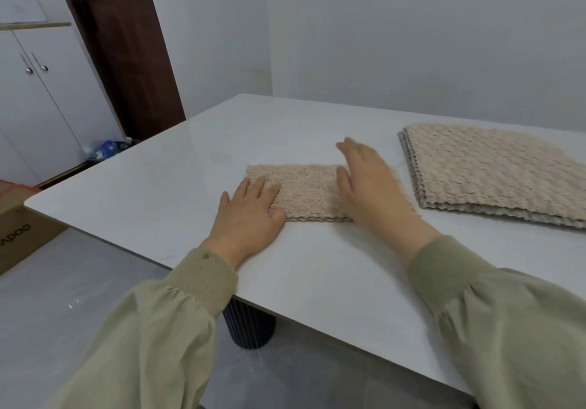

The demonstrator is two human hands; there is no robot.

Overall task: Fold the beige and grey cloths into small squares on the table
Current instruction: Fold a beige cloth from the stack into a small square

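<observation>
A beige cloth [309,190] lies folded into a narrow rectangle in the middle of the white table [177,167]. My left hand [249,215] rests flat on its left end, fingers straight. My right hand [367,183] lies flat over the cloth's right part, fingers stretched out and slightly blurred. To the right sits a stack of flat cloths [494,173], beige on top with grey edges showing beneath. Both arms wear olive green sleeves.
The table's left and near edges run close to my arms, with a dark ribbed leg [249,329] below. A cardboard box [19,227] stands on the floor at left. White cabinets and a dark brown door frame lie beyond.
</observation>
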